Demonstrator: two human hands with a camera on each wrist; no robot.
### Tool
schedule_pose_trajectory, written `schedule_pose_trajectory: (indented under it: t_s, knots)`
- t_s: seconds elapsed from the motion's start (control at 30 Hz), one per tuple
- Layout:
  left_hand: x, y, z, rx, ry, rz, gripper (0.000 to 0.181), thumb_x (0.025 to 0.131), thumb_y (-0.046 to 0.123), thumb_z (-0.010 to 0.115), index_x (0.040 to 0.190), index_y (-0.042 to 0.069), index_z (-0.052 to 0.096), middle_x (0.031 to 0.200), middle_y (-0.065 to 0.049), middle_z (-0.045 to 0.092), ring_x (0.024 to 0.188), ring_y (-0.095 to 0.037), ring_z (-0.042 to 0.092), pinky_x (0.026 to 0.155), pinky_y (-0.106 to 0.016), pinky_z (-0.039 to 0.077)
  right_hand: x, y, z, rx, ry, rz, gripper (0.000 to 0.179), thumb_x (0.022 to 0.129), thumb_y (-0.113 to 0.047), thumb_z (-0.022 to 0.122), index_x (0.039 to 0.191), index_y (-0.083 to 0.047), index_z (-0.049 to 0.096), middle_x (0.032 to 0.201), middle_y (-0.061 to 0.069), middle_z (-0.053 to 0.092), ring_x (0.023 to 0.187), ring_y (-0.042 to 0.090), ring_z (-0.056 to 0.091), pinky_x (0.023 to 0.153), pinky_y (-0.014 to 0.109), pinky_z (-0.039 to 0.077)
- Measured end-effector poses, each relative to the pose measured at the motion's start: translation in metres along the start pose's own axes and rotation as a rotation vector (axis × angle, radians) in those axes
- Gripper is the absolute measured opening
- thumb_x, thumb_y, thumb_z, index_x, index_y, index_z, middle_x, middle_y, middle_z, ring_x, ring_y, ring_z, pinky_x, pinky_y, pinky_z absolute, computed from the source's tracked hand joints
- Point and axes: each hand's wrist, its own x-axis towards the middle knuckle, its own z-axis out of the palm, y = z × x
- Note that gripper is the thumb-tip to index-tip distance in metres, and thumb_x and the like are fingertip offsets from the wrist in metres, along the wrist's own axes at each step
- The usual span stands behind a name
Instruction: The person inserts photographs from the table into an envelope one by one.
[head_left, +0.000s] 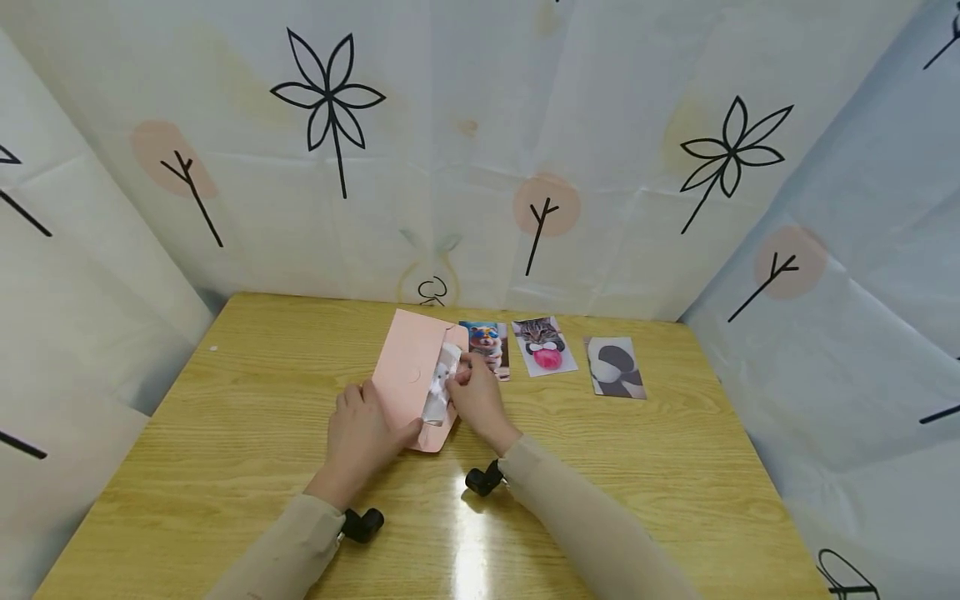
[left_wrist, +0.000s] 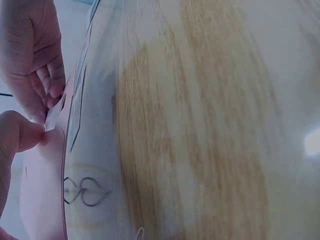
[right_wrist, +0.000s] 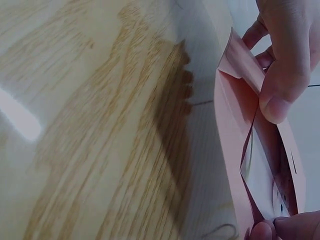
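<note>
— What does the person wear on the arms?

— Long sleeves of a pale beige, smooth cloth, one on each forearm, both reaching to the wrist. The left sleeve (head_left: 288, 546) ends in a plain cuff, and so does the right sleeve (head_left: 592, 525).

— Anything strapped on?

— Yes. A small black device (head_left: 362, 524) sits at the left wrist, just past the cuff, rounded and matte. A matching black device (head_left: 484, 479) sits at the right wrist.

— And the hands?

— The left hand (head_left: 363, 437) and the right hand (head_left: 475, 397) are bare: no gloves, no rings to be seen. The fingernails (right_wrist: 276, 106) are short and unpainted.
</note>
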Motion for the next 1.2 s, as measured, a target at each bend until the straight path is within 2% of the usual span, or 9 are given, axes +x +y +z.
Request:
schedule_pose_trajectory:
  t_s: [0.23, 0.43, 0.73, 0.83, 1.0, 1.2]
  knots:
    - [-0.001, 0.001, 0.0, -0.002, -0.009, 0.002, 0.105, 0.069, 0.068, 0.069, 0.125, -0.016, 0.043, 0.108, -0.03, 0.044, 0.095, -0.041, 0.047, 0.074, -0.053, 0.046, 0.0, -0.003, 0.007, 0.126, -0.042, 0.032, 0.047, 0.09, -0.003, 0.06, 0.135, -0.002, 0.045, 0.09, 0.008, 0.06, 0.064, 0.016, 0.063, 0.057, 0.028, 0.054]
    - [-0.001, 0.001, -0.001, -0.011, 0.011, 0.001, 0.101, 0.067, 0.066, 0.071, 0.122, -0.015, 0.044, 0.107, -0.029, 0.045, 0.094, -0.041, 0.048, 0.073, -0.052, 0.046, 0.0, -0.008, 0.01, 0.223, -0.077, 0.042, 0.04, 0.089, 0.002, 0.057, 0.128, 0.003, 0.051, 0.094, 0.012, 0.06, 0.068, 0.021, 0.066, 0.061, 0.03, 0.056]
    - [0.0, -0.002, 0.001, 0.002, 0.032, 0.008, 0.101, 0.068, 0.065, 0.071, 0.122, -0.016, 0.044, 0.108, -0.03, 0.045, 0.094, -0.041, 0.048, 0.072, -0.052, 0.046, 0.002, -0.007, 0.013, 0.333, -0.145, 0.039, 0.032, 0.092, 0.003, 0.055, 0.124, 0.006, 0.058, 0.1, 0.013, 0.061, 0.075, 0.018, 0.064, 0.067, 0.03, 0.055]
    - [0.0, -0.004, 0.0, -0.005, 0.025, 0.001, 0.101, 0.068, 0.065, 0.072, 0.121, -0.016, 0.044, 0.108, -0.03, 0.045, 0.095, -0.042, 0.048, 0.073, -0.052, 0.046, 0.001, -0.008, 0.01, 0.279, -0.16, 0.03, 0.034, 0.093, -0.001, 0.056, 0.126, 0.004, 0.057, 0.102, 0.011, 0.06, 0.077, 0.015, 0.061, 0.066, 0.029, 0.054]
    - [0.001, -0.007, -0.001, 0.005, 0.019, -0.009, 0.1, 0.068, 0.065, 0.072, 0.12, -0.016, 0.044, 0.106, -0.031, 0.046, 0.093, -0.042, 0.048, 0.072, -0.053, 0.046, -0.001, -0.008, 0.0, 0.103, -0.157, -0.045, 0.038, 0.093, -0.013, 0.06, 0.13, -0.002, 0.056, 0.105, 0.007, 0.059, 0.086, 0.015, 0.059, 0.066, 0.027, 0.052]
    - [0.002, -0.011, -0.002, 0.011, 0.004, -0.018, 0.103, 0.068, 0.066, 0.071, 0.121, -0.016, 0.042, 0.107, -0.031, 0.046, 0.093, -0.043, 0.048, 0.072, -0.053, 0.045, -0.004, -0.007, -0.024, 0.057, -0.155, -0.103, 0.045, 0.094, -0.027, 0.063, 0.133, -0.006, 0.054, 0.109, 0.004, 0.058, 0.095, 0.018, 0.059, 0.079, 0.032, 0.051]
